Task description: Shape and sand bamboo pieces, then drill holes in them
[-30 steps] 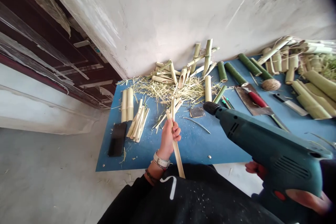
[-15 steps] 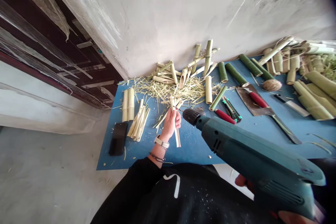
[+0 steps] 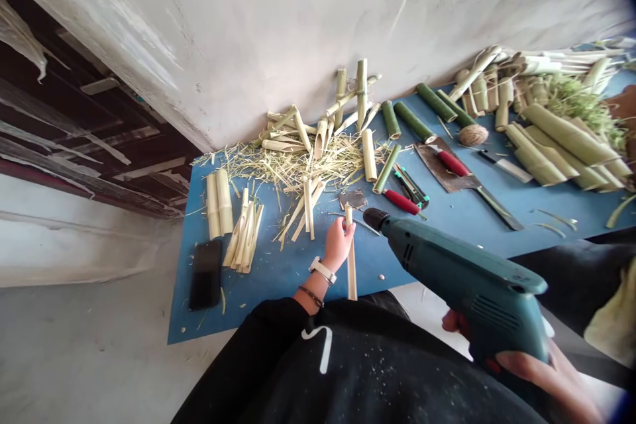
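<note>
My left hand (image 3: 339, 242) grips a pale, narrow bamboo strip (image 3: 352, 271), which stands out above and below the fingers near the table's front edge. My right hand (image 3: 527, 364) is wrapped round the handle of a teal power drill (image 3: 462, 271). The drill's black chuck points left, close to the strip's upper part. Whether the drill bit touches the strip is too small to tell. Just behind my left hand lie more thin strips (image 3: 308, 209) and a dark metal blade (image 3: 353, 199).
On the blue table (image 3: 278, 285) are bamboo shavings (image 3: 298, 162), a black phone (image 3: 205, 275), cut bamboo pieces (image 3: 244, 238), a cleaver (image 3: 444, 165), green cutters (image 3: 411, 187) and a twine ball (image 3: 473, 135). Bamboo is heaped at the right, where part of another person shows.
The view has swung to the right. My left hand has moved with its strip away from the other strips and shavings, toward the front. The drill is still in my right hand.
</note>
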{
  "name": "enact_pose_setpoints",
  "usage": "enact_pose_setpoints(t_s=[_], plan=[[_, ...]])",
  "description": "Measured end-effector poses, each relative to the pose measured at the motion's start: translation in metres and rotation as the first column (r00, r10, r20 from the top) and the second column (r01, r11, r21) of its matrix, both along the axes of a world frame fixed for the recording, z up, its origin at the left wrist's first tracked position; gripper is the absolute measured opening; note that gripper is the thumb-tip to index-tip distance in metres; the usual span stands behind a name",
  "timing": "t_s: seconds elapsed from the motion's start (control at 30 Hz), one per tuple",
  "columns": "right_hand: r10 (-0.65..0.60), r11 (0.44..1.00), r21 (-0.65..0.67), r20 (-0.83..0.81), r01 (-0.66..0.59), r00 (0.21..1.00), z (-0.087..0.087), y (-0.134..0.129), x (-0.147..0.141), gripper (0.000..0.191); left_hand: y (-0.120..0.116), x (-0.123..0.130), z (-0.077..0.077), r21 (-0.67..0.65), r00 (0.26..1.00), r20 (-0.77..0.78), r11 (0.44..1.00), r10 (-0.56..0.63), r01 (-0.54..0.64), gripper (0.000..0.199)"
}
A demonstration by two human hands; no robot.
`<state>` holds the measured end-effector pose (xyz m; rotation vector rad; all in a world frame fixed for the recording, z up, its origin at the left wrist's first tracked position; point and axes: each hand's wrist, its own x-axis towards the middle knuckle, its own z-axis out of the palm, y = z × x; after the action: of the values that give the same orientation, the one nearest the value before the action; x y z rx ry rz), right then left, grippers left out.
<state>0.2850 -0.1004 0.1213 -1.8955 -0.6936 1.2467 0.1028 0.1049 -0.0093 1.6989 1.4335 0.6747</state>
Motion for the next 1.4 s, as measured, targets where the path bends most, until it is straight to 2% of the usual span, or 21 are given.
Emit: enact_pose_setpoints(t_s=[0.1,0.2,0.3,0.37,0.43,0.53,0.63,0.77,0.87,1.0,1.07,1.2,1.4], plan=[[0.035,0.998,-0.053,-0.100,-0.040,0.994,-0.003,0.002,0.001,0.035,-0.007,0.010,-0.005,0.029,0.951,-0.308,0.998,-0.039,0.051,0.026],[0.001,0.993,-0.116,-0.152,-0.019,0.988,-0.009,0.004,-0.001,0.032,-0.011,0.011,-0.001,-0.060,0.816,-0.562,0.990,-0.137,0.124,0.035],[-0.146,0.979,-0.177,-0.294,0.096,0.945,-0.013,0.007,-0.002,0.034,-0.011,0.009,0.005,-0.083,0.715,-0.676,0.983,-0.176,0.164,0.042],[-0.215,0.964,-0.227,-0.356,0.140,0.909,-0.012,0.008,-0.001,0.040,-0.010,0.007,0.007,-0.084,0.684,-0.704,0.978,-0.193,0.190,0.045],[-0.227,0.955,-0.265,-0.355,0.135,0.907,-0.009,0.010,0.002,0.045,-0.010,0.007,0.010,-0.093,0.671,-0.710,0.973,-0.213,0.211,0.044],[-0.253,0.940,-0.306,-0.338,0.148,0.906,-0.008,0.011,0.008,0.047,-0.012,0.007,0.011,-0.104,0.671,-0.705,0.970,-0.228,0.220,0.038],[-0.282,0.936,-0.308,-0.355,0.173,0.891,-0.009,0.014,0.013,0.043,-0.014,0.009,0.010,-0.106,0.675,-0.702,0.971,-0.225,0.214,0.041],[-0.114,0.976,-0.211,-0.281,0.055,0.953,-0.003,0.020,0.021,0.041,-0.014,0.011,0.006,-0.109,0.689,-0.686,0.969,-0.234,0.221,0.048],[0.024,0.974,-0.222,-0.134,-0.053,0.991,0.008,0.019,0.024,0.045,-0.014,0.010,0.004,-0.087,0.719,-0.659,0.972,-0.221,0.218,0.049],[0.107,0.968,-0.232,0.029,-0.098,0.994,0.021,0.011,0.018,0.044,-0.015,0.008,0.002,-0.002,0.813,-0.564,0.985,-0.145,0.174,0.046],[0.136,0.966,-0.232,0.081,-0.114,0.987,0.025,0.008,0.010,0.042,-0.015,0.008,0.002,0.014,0.835,-0.536,0.987,-0.129,0.162,0.044],[0.129,0.966,-0.240,0.120,-0.097,0.984,0.026,0.009,-0.005,0.038,-0.015,0.010,0.002,0.016,0.855,-0.507,0.990,-0.112,0.139,0.037],[0.090,0.976,-0.203,0.068,-0.074,0.994,0.016,0.012,-0.006,0.042,-0.013,0.010,0.002,0.011,0.886,-0.457,0.996,-0.077,0.092,0.038]])
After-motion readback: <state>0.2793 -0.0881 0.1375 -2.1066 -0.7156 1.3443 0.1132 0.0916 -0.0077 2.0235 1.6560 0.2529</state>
